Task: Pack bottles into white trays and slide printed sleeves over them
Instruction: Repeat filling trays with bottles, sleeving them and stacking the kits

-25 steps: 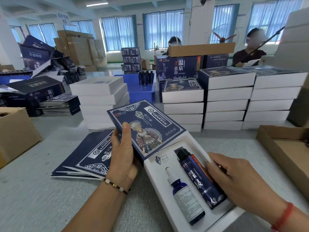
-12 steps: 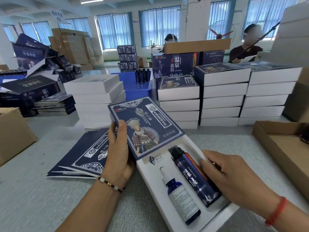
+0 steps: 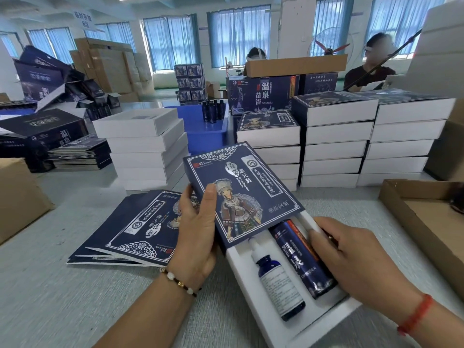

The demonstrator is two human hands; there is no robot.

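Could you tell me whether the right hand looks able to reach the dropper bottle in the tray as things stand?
Probably yes: the right hand rests beside the tall bottle, and the dropper bottle lies uncovered beyond it, below the sleeve.

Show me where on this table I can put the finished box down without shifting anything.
Bare grey table lies near left, bordered by the flat sleeve pile, the left forearm and the cardboard box. A narrower strip runs between the white tray and the brown carton. The far side is crowded with stacked white boxes.
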